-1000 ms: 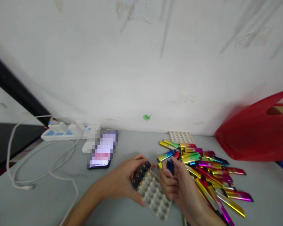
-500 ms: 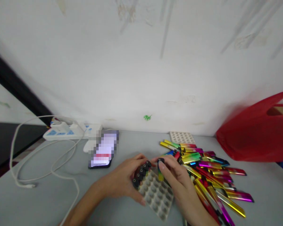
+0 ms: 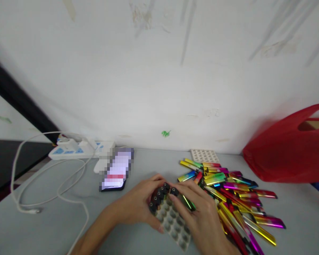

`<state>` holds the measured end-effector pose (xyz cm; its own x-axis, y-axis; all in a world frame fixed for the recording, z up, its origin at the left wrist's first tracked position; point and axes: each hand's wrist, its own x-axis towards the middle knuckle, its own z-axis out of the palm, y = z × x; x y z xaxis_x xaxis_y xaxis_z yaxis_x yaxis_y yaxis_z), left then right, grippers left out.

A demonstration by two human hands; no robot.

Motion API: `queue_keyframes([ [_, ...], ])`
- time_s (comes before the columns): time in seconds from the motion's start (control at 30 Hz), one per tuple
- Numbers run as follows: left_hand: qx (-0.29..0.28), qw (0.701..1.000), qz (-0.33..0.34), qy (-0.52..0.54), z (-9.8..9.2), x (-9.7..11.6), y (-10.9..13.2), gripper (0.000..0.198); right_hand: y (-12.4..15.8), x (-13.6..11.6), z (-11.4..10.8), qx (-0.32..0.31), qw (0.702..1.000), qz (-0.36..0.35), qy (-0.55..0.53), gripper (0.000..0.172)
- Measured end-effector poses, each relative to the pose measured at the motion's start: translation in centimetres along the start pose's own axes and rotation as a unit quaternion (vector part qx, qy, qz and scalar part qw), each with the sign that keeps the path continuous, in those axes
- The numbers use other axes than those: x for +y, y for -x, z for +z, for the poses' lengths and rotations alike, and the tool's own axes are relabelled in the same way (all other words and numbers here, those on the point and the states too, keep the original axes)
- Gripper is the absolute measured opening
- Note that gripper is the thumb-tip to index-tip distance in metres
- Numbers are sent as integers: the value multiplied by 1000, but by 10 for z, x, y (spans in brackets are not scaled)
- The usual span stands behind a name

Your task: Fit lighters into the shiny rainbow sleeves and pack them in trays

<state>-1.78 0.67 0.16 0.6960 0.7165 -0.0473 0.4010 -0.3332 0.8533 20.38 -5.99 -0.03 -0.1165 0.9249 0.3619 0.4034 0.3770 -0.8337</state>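
Observation:
My left hand [image 3: 142, 198] is wrapped round the upper left side of a pale tray [image 3: 172, 221] with rows of round hollows. Along that side stands a row of several slim black-ended tubes [image 3: 158, 194], each with a small ring on its top. My right hand [image 3: 198, 209] pinches another black-ended tube [image 3: 173, 191] between thumb and fingers, upright over the tray, close to the row. Beneath its fingers a shiny green tube [image 3: 188, 203] lies slanted; whether the hand grips it too, I cannot tell. The right hand covers the tray's right edge.
A heap of shiny coloured tubes [image 3: 236, 198] spreads to the right. Behind it lies a second pale tray [image 3: 204, 156] by the wall. A red bag [image 3: 281, 152] stands far right. On the left are a phone [image 3: 117, 170], a power strip [image 3: 77, 150] and a loose white cable [image 3: 66, 194].
My right hand has moved slightly left and down, bringing its tube closer to the row. The slanted green tube and a blue-yellow tube on the heap now show. My left hand stays put.

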Motion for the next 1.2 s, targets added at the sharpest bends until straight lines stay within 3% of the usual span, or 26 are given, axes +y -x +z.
queue_keyframes([
  [0.2, 1, 1000, 10, 5, 1, 0, 1, 83, 1, 3, 1, 11, 998, -23, 57, 19],
  [0.33, 0, 1000, 26, 9, -1, 1, -1, 85, -1, -2, -7, -12, 995, -23, 92, 32],
  [0.4, -9, 999, 29, 16, -1, 1, -2, 86, -4, -1, -12, 15, 992, -5, 126, 23],
  [0.5, -12, 999, 21, 22, -1, 0, -2, 84, -8, 8, -18, 47, 970, 10, 237, 7],
  [0.6, -6, 1000, 13, 10, 0, -2, -1, 84, -10, 18, -17, 20, 940, 5, 340, 12],
  [0.7, -5, 1000, 16, -3, 1, -3, 0, 86, -8, 24, -13, -4, 935, 0, 353, 13],
  [0.83, -13, 1000, 13, -6, 0, -2, 0, 87, -5, 25, -10, -2, 955, 13, 297, 14],
  [0.97, -13, 1000, 15, -5, -1, -2, -2, 84, -6, 17, -11, 41, 976, 56, 206, 15],
  [1.1, -11, 1000, 9, -8, 1, -2, -2, 84, -8, 6, -13, 93, 985, 143, 29, 20],
  [1.2, -6, 1000, -2, -10, 2, -1, -2, 87, -13, 5, -15, 101, 968, 196, -123, 32],
])
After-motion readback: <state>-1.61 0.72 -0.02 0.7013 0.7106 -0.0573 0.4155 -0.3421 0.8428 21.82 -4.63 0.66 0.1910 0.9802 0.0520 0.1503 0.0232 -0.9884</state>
